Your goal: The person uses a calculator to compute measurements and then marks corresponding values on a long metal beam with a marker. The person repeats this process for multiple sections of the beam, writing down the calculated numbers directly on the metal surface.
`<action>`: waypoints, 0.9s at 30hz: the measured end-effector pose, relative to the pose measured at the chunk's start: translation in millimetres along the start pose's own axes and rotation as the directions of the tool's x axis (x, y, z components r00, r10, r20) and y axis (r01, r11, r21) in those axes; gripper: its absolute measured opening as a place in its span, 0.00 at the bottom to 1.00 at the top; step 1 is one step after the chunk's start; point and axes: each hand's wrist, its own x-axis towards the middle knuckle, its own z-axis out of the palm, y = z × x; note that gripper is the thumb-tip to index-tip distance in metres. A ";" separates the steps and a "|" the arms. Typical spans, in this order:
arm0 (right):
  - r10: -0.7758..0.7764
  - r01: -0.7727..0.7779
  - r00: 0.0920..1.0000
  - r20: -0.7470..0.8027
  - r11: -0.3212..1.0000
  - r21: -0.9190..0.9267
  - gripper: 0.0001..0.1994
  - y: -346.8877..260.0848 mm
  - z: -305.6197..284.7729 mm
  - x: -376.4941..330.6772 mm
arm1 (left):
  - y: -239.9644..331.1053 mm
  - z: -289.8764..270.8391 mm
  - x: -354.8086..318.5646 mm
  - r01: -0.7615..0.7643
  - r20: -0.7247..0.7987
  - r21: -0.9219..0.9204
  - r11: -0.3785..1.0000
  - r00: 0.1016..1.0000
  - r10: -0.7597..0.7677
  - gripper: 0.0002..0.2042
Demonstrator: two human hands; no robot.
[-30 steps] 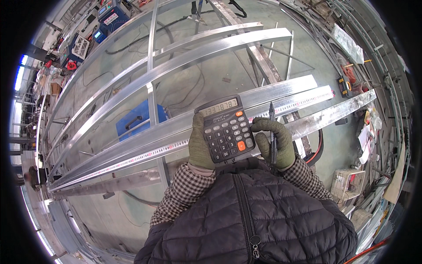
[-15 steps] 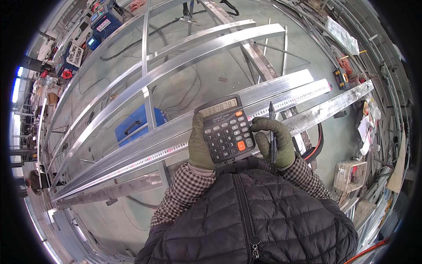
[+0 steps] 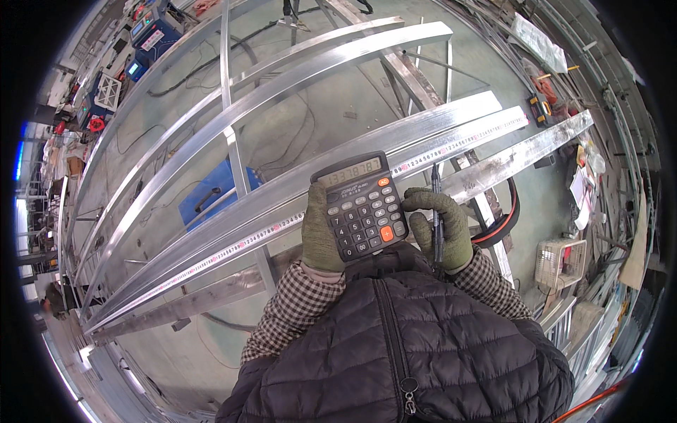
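A dark grey calculator point(image 3: 362, 206) with black, grey and orange keys is held upright in front of my chest. My left hand point(image 3: 322, 229), in a green glove, is closed on its left side with the thumb along the edge. Close to the calculator's right side, my gloved right hand point(image 3: 449, 233) has its fingers curled around a black pen point(image 3: 437, 218), whose tip points up. Behind both hands a white measuring tape point(image 3: 236, 248) lies stretched along a long silver metal bar point(image 3: 416, 134); the calculator hides part of it.
Long metal profiles point(image 3: 310, 79) cross the far side on a steel support beam point(image 3: 416, 88). A blue box point(image 3: 209, 200) stands beneath. Blue machines point(image 3: 151, 32) are at the far left, a white plastic basket point(image 3: 560, 262) at the right, and a looped cable point(image 3: 513, 211) near the right forearm.
The view has shifted slightly, so the bars and tape sit a little higher and further left behind my hands. My grip on the calculator and pen looks the same.
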 end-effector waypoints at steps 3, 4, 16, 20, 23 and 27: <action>0.076 -0.077 0.997 0.032 0.997 0.011 0.13 -4.5 3.0 -9.7 | -0.2 -3.5 -4.4 0.001 -0.018 0.021 1.000 1.000 -0.001 0.36; 0.056 -0.056 0.998 0.018 0.998 0.018 0.14 -5.0 3.8 -11.5 | -0.8 -4.3 -4.3 0.003 -0.014 0.018 1.000 1.000 -0.003 0.36; 0.005 -0.005 1.000 0.023 1.000 -0.002 0.14 1.6 -8.6 -7.8 | -8.8 -6.5 0.5 -0.021 0.033 -0.035 0.999 0.999 0.023 0.34; -0.119 0.117 0.992 -0.046 0.992 -0.040 0.14 8.4 -22.1 3.2 | -18.9 6.7 11.2 -0.033 0.052 -0.018 0.999 0.998 0.034 0.34; -0.149 0.148 0.984 -0.098 0.989 -0.012 0.14 13.3 -35.5 7.3 | -27.7 19.3 21.0 -0.006 0.036 -0.024 1.000 0.999 0.007 0.34; -0.164 0.167 0.979 -0.118 0.986 0.016 0.14 21.1 -58.3 8.6 | -40.7 36.9 34.1 -0.003 0.102 -0.009 1.000 0.995 0.004 0.34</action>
